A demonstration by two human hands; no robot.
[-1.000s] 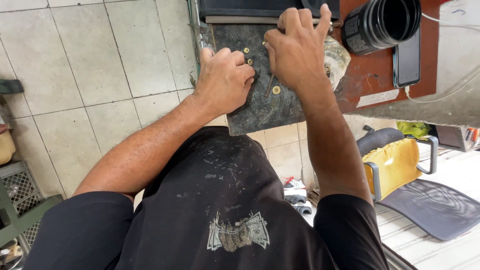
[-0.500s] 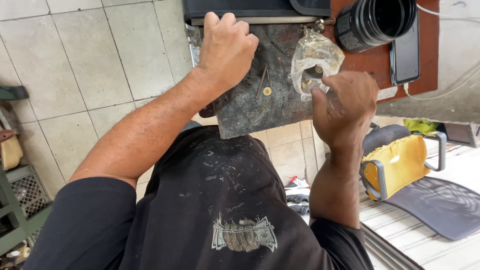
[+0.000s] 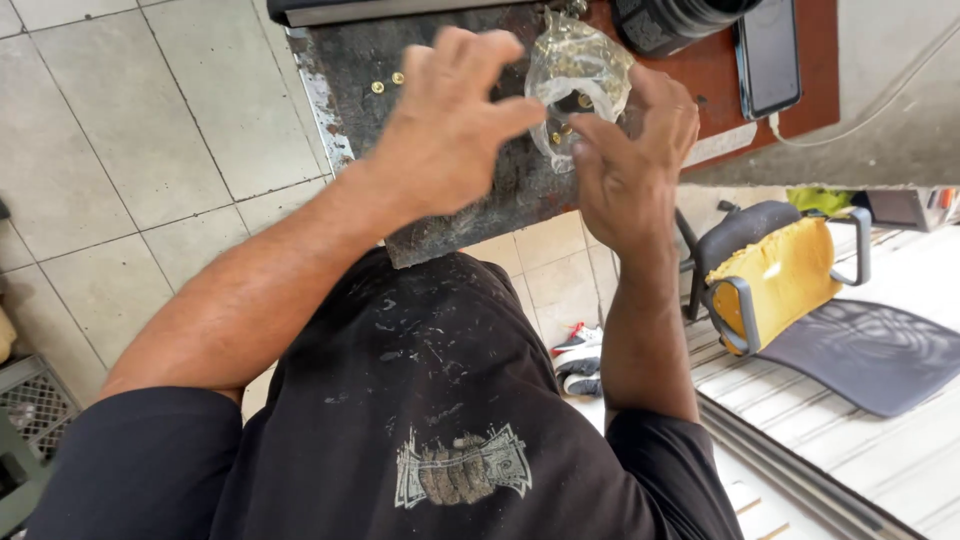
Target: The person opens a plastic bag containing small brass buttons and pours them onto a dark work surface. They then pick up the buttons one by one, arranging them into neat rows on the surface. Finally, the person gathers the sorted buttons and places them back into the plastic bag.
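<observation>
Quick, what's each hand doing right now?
Left hand: open, fingers spread above the dark plate, holding nothing.
Right hand: open, fingertips at the clear plastic bag; grip cannot be told.

I see a crumpled clear plastic bag [image 3: 578,80], seemingly holding small brass pieces, lying just beyond my right fingertips [image 3: 590,135]

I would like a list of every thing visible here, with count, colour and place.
dark worn slab: one, blackish, top centre
brass studs: two clear, gold, upper left of the slab
clear plastic bag: one, transparent, on the slab by the right fingers
phone: one, black, on the reddish table
black cylinder: one, top edge
chair: one, yellow and grey, right
floor tiles: pale, left
left hand: open, over the slab
right hand: at the bag
</observation>
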